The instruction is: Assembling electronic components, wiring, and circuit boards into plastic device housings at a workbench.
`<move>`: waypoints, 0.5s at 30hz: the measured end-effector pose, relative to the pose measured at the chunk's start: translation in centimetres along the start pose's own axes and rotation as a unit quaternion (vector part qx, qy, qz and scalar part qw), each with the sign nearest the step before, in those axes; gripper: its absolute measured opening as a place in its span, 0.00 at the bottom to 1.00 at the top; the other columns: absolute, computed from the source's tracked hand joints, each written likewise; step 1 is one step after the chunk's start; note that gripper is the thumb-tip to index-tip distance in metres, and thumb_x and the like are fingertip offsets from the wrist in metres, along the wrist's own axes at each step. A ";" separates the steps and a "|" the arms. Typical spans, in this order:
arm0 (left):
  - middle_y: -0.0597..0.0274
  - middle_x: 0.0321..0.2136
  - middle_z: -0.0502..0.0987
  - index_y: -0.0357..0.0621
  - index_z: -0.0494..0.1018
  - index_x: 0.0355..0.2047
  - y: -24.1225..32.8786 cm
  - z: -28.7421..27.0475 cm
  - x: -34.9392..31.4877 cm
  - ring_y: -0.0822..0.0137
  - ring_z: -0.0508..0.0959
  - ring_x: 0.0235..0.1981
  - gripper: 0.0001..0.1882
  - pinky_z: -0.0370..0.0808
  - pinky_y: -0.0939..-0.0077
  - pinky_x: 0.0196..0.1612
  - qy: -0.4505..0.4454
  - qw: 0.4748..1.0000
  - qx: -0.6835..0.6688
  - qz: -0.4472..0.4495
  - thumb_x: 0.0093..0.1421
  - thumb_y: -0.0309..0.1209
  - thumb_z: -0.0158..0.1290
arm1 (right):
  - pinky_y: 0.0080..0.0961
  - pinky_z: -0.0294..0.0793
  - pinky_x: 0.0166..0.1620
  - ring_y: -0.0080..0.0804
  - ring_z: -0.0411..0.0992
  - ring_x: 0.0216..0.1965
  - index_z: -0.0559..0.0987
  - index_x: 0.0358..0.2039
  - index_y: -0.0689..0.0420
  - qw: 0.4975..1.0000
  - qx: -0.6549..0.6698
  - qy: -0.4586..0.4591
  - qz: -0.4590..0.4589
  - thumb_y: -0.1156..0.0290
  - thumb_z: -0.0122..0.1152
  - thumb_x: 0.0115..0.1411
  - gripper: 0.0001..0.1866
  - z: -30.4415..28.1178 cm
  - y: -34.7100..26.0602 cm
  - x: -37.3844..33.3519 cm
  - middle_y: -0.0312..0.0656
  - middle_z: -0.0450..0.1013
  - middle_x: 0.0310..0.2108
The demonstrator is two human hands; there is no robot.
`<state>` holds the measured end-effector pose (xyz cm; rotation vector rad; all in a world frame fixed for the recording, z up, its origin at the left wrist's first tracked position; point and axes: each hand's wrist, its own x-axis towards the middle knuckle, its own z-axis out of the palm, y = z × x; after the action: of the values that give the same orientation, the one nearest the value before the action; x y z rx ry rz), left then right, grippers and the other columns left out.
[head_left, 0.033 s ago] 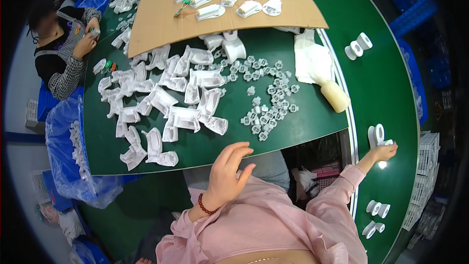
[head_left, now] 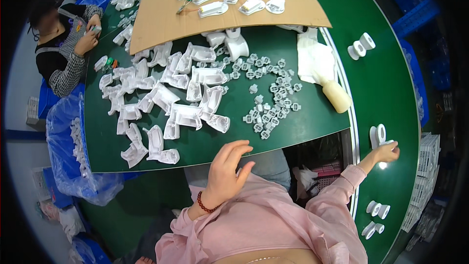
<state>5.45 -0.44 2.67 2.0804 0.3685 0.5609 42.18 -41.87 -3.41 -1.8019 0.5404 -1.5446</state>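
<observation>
Over my lap, just off the near edge of the green table, my left hand (head_left: 229, 168) is open, its fingers stretched and the thumb apart. Nothing is in it. White plastic housing halves (head_left: 187, 116) lie beyond it on the left, and small grey clip-like parts (head_left: 266, 115) lie ahead of it. Far to the right, on the green conveyor belt, my right hand (head_left: 387, 152) has its fingers closed at the near end of a white spool-shaped part (head_left: 374, 138). Those fingers cover part of the piece.
A cardboard sheet (head_left: 234, 19) bearing white wired pieces lies across the table's far side. A cream handle-like object (head_left: 336, 97) with white cloth sits by the belt's rail. More white spool-shaped parts (head_left: 373, 209) stand on the belt. A co-worker (head_left: 63, 44) handles a small piece at far left.
The view has shifted very slightly, so the table and its parts appear a little to the right. Both my hands stay in nearly the same places.
</observation>
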 end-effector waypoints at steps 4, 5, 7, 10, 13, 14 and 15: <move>0.51 0.41 0.79 0.36 0.76 0.40 -0.6 -2.1 0.6 0.52 0.79 0.41 0.14 0.76 0.67 0.43 0.065 0.997 0.046 0.001 0.51 0.19 0.61 | 0.39 0.71 0.49 0.43 0.73 0.45 0.78 0.44 0.62 0.973 0.015 -0.081 -0.217 0.66 0.65 0.59 0.16 -3.6 -13.9 -3.3 0.48 0.75 0.43; 0.52 0.39 0.79 0.36 0.76 0.40 -1.0 -2.3 0.6 0.54 0.79 0.38 0.14 0.76 0.69 0.41 0.080 0.995 0.052 -0.003 0.51 0.18 0.60 | 0.29 0.75 0.50 0.34 0.76 0.42 0.79 0.41 0.64 0.964 0.143 -0.211 -0.080 0.75 0.60 0.62 0.08 -4.1 -18.0 -6.1 0.46 0.77 0.42; 0.52 0.37 0.79 0.36 0.76 0.40 -1.7 -2.6 0.3 0.56 0.79 0.35 0.14 0.76 0.71 0.38 0.101 0.993 0.041 -0.037 0.51 0.17 0.59 | 0.25 0.74 0.48 0.28 0.75 0.40 0.80 0.40 0.64 0.861 0.305 -0.406 -0.024 0.78 0.56 0.63 0.07 -4.7 -23.0 -13.0 0.41 0.78 0.39; 0.54 0.34 0.78 0.38 0.75 0.40 -2.6 -2.4 -0.3 0.57 0.79 0.34 0.12 0.75 0.70 0.35 0.099 0.992 0.009 -0.076 0.54 0.19 0.58 | 0.24 0.73 0.43 0.30 0.75 0.37 0.81 0.38 0.59 0.660 0.314 -0.666 -0.149 0.81 0.61 0.55 0.10 -8.2 -29.0 -21.1 0.42 0.78 0.38; 0.54 0.35 0.79 0.36 0.75 0.41 -2.9 -2.7 -1.5 0.63 0.80 0.35 0.12 0.76 0.74 0.35 0.096 0.987 -0.021 -0.126 0.56 0.19 0.58 | 0.38 0.71 0.46 0.46 0.70 0.43 0.78 0.42 0.58 0.523 0.345 -0.708 -0.325 0.74 0.73 0.44 0.22 -11.2 -32.4 -26.0 0.44 0.75 0.37; 0.56 0.37 0.79 0.35 0.75 0.42 -3.1 -2.9 -2.0 0.67 0.80 0.37 0.11 0.77 0.77 0.38 0.098 0.979 -0.070 -0.163 0.58 0.17 0.55 | 0.40 0.70 0.47 0.47 0.69 0.44 0.77 0.43 0.58 0.513 0.328 -0.725 -0.322 0.72 0.74 0.43 0.25 -12.3 -32.9 -26.8 0.44 0.75 0.38; 0.57 0.39 0.79 0.34 0.74 0.43 -3.3 -2.8 -2.2 0.70 0.80 0.39 0.11 0.77 0.79 0.41 0.097 0.968 -0.120 -0.199 0.59 0.15 0.53 | 0.41 0.69 0.47 0.49 0.68 0.45 0.76 0.44 0.59 0.505 0.309 -0.740 -0.319 0.70 0.75 0.41 0.28 -13.2 -33.1 -27.4 0.44 0.74 0.38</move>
<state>1.95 2.28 0.67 1.6636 0.7719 0.5361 19.67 -3.45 2.66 -1.9404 -1.4403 0.0987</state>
